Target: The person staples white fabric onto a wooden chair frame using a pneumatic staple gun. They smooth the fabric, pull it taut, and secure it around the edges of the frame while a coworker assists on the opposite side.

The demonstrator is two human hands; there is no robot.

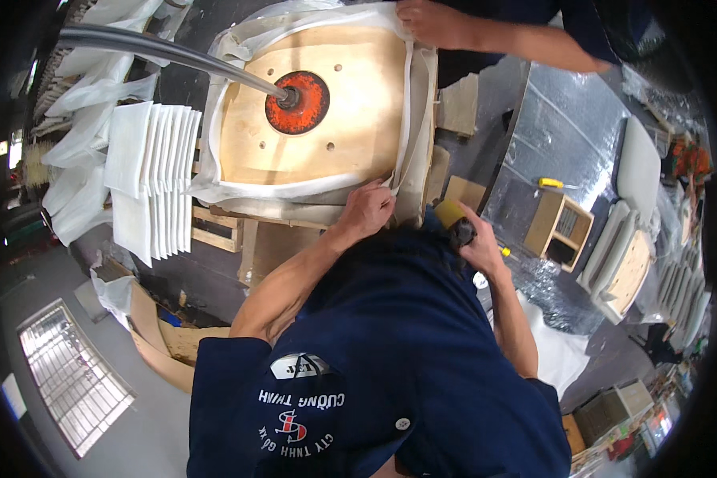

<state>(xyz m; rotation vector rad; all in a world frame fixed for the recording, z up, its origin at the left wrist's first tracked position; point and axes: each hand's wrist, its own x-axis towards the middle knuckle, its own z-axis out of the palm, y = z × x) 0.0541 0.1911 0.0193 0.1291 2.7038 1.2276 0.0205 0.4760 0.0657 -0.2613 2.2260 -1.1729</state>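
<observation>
A pale wooden seat panel (358, 88) lies underside up, with white padding and grey-beige fabric (295, 209) around its edges. At the panel's near right corner, my left hand (370, 209) is closed in a pinch on the fabric edge. Just right of that corner, my right hand (479, 243) grips a yellow-and-black staple gun (449, 213), partly hidden by my shirt and fingers. An orange-red round press pad (307, 102) on a metal rod (191, 56) bears down on the panel. A co-worker's hand (430, 24) holds the fabric at the far right corner.
White padded sheets (151, 175) hang in a row at the left. On the right, a foil-covered table (570, 127) carries a yellow-handled tool (550, 183) and a small wooden box (560, 227). Padded seat panels (621, 255) stand beside it. A curved wooden piece (158, 338) lies lower left.
</observation>
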